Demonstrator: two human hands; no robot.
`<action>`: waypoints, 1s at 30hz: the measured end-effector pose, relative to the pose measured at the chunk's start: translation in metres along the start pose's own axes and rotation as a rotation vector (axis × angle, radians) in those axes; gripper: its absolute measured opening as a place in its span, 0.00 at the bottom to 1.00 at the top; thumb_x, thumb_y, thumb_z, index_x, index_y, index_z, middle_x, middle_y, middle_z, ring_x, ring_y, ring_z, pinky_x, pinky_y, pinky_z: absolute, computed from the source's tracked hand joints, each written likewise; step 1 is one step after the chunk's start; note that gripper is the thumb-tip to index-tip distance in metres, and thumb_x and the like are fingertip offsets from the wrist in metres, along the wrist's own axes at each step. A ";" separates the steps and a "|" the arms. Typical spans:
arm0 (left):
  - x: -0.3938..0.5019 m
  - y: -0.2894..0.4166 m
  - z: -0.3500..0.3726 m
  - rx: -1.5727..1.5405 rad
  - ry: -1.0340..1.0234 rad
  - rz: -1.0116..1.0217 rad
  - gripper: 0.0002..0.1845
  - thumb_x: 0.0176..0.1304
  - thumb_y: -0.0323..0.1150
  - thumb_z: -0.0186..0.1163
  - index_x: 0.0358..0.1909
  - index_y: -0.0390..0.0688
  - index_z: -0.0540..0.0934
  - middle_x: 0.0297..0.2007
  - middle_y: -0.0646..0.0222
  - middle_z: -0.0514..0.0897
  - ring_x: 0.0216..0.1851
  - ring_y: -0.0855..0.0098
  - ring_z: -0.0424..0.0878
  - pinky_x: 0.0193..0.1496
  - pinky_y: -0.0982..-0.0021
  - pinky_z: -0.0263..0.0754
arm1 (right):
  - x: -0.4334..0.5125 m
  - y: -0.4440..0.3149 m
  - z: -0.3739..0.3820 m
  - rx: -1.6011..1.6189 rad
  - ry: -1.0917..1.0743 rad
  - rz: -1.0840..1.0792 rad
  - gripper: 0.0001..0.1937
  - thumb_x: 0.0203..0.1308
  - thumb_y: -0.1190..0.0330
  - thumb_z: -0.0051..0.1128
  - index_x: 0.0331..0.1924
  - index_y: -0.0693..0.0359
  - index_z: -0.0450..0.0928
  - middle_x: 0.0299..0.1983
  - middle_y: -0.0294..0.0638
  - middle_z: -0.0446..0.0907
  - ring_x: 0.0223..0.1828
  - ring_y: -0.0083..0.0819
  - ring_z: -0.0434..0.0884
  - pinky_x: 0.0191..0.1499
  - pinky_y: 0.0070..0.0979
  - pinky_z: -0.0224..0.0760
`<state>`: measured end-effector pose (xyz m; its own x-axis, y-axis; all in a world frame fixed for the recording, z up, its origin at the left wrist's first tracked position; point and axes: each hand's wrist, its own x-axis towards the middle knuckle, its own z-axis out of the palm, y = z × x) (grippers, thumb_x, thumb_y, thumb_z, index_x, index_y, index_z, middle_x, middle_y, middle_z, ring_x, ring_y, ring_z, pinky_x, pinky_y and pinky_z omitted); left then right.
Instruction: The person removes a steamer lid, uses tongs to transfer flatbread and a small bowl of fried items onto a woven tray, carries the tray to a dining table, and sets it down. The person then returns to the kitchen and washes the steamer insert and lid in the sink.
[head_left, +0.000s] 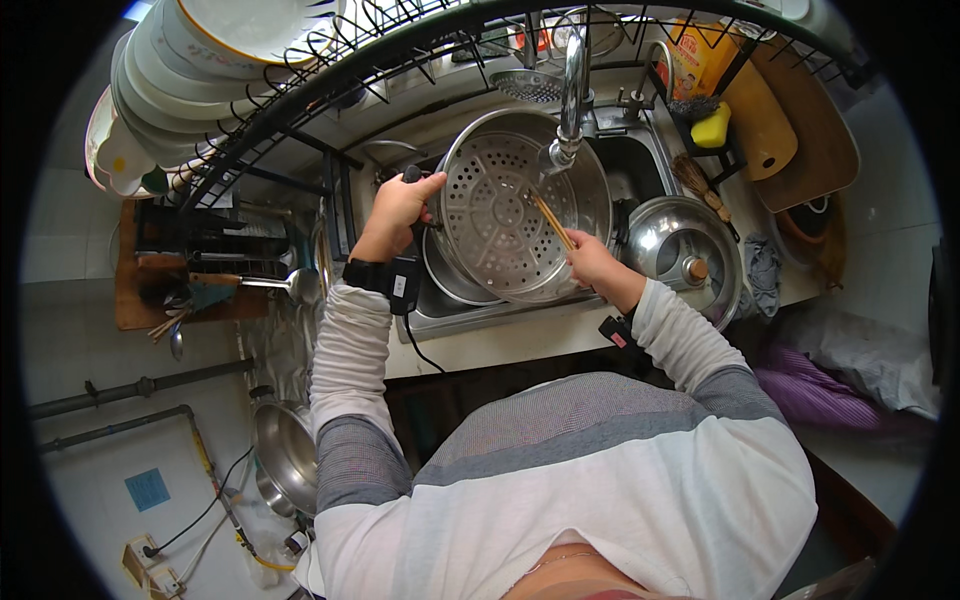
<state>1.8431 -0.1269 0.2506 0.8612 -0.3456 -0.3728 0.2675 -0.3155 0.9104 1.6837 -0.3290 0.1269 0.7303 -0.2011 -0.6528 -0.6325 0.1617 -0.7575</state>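
A metal steamer basket (510, 210) with a perforated bottom is tilted over the sink, under the chrome faucet (571, 112). Its left handle (412, 174) is in the grip of my left hand (399, 210), with the thumb along the rim. My right hand (596, 262) pinches thin wooden sticks, likely chopsticks (551, 217), whose far ends reach down to the holed bottom. Another metal pot (450, 274) shows partly beneath the steamer basket in the stainless sink (480, 321). Whether water runs from the faucet is hard to tell.
A domed pot lid (682, 255) lies at the sink's right edge. Overhead curves a black dish rack (300, 97) with stacked bowls (172, 97). Cutting boards (810, 142), a yellow sponge (711, 126) and a grey cloth (763, 274) are on the right. Utensils (247, 281) hang left.
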 end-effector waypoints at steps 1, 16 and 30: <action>0.000 0.001 0.001 -0.001 0.009 -0.003 0.10 0.49 0.37 0.63 0.25 0.43 0.73 0.19 0.78 0.69 0.16 0.82 0.62 0.20 0.79 0.59 | 0.000 0.001 0.000 -0.009 0.017 -0.042 0.28 0.50 0.83 0.34 0.57 0.53 0.61 0.19 0.35 0.66 0.12 0.21 0.62 0.11 0.21 0.52; 0.002 0.002 0.002 -0.006 0.012 -0.010 0.10 0.49 0.36 0.62 0.27 0.40 0.75 0.20 0.76 0.72 0.17 0.82 0.63 0.20 0.79 0.61 | 0.007 0.008 -0.024 -0.001 -0.007 -0.006 0.27 0.48 0.83 0.33 0.56 0.57 0.63 0.22 0.37 0.67 0.11 0.21 0.62 0.10 0.18 0.51; 0.000 -0.011 -0.039 -0.124 0.031 0.041 0.09 0.51 0.35 0.61 0.24 0.43 0.72 0.15 0.80 0.66 0.15 0.84 0.61 0.19 0.82 0.57 | 0.014 -0.038 -0.098 -0.692 0.426 -0.572 0.11 0.52 0.69 0.47 0.41 0.61 0.70 0.34 0.52 0.74 0.38 0.50 0.73 0.40 0.40 0.66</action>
<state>1.8574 -0.0888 0.2475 0.8851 -0.3278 -0.3304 0.2812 -0.1891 0.9408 1.6925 -0.4328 0.1480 0.9046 -0.4251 -0.0304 -0.3241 -0.6398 -0.6968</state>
